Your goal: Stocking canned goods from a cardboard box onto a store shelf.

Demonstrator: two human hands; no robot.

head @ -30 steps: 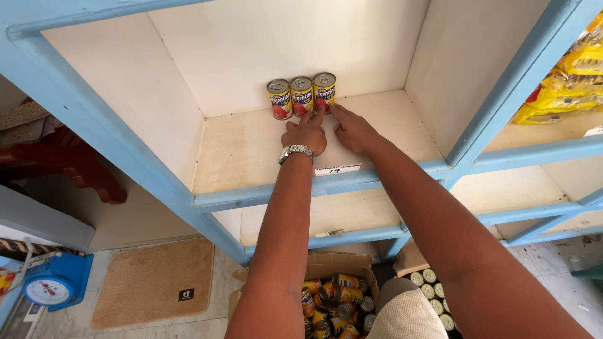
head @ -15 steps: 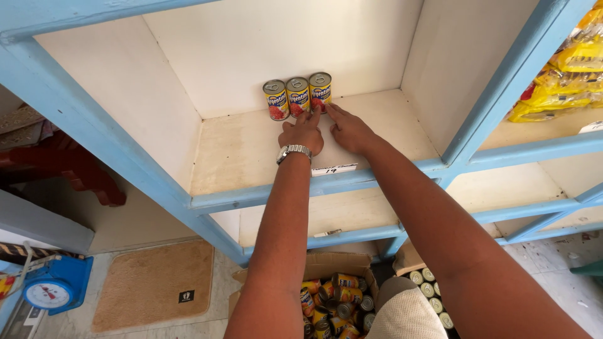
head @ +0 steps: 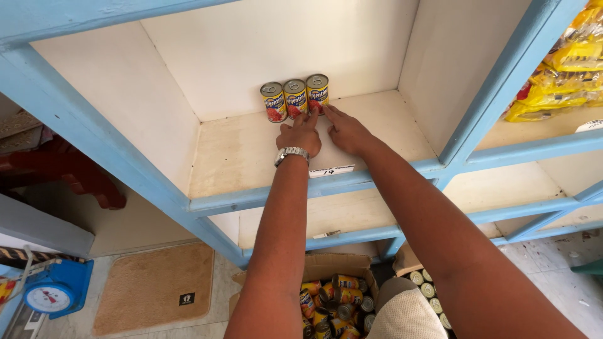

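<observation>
Yellow-labelled cans (head: 295,98) sit in a row at the shelf's (head: 239,157) back wall, upper middle of frame; left hand (head: 300,134) and right hand (head: 343,130) look flat-fingered against them, holding nothing, so nudge gently and evenly, I'd say.

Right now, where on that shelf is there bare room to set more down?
Bare shelf board lies left of the three cans, out to the left wall, and right of them to the right wall. The crowded spot is the middle, where the left hand and right hand touch the cans.
</observation>
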